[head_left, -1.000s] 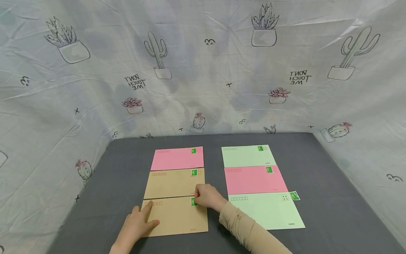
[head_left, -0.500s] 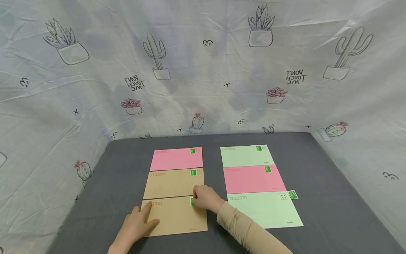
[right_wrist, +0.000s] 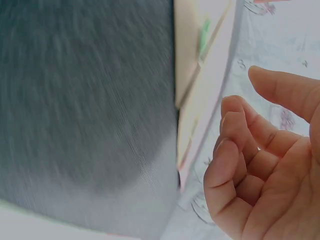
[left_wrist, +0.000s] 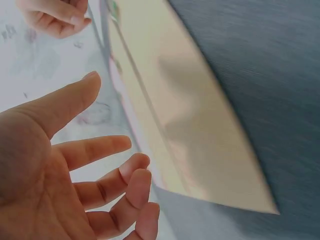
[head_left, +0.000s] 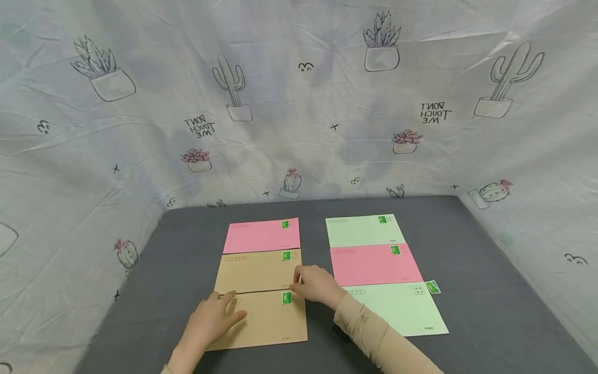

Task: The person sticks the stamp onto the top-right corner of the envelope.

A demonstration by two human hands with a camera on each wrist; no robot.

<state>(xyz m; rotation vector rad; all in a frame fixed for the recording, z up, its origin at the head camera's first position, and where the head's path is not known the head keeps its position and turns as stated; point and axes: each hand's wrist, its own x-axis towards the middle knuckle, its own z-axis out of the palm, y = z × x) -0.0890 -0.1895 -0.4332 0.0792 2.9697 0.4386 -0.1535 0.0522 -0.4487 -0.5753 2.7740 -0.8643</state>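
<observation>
A green stamp [head_left: 286,297] sits in the upper right corner of the nearest tan envelope [head_left: 266,326]. My right hand [head_left: 318,284] hovers just right of that stamp, fingers loosely curled and holding nothing; the right wrist view shows its thumb apart from the fingers. Over the same envelope's left part is my left hand [head_left: 209,321], also holding nothing, its fingers spread in the left wrist view. Farther back in this column lie another tan envelope [head_left: 254,272] and a pink envelope [head_left: 257,238], each bearing a green stamp.
To the right runs a second column: a near green envelope [head_left: 397,311], a stamped pink envelope [head_left: 369,267] and a stamped far green envelope [head_left: 359,234]. A tilted stamp [head_left: 433,287] lies by the near green one's upper right corner. Printed cloth [head_left: 327,150] backs the grey table [head_left: 481,322].
My right hand has moved off the near tan envelope's stamp to the right, uncovering it. My left hand has come up off the envelope and shifted slightly right.
</observation>
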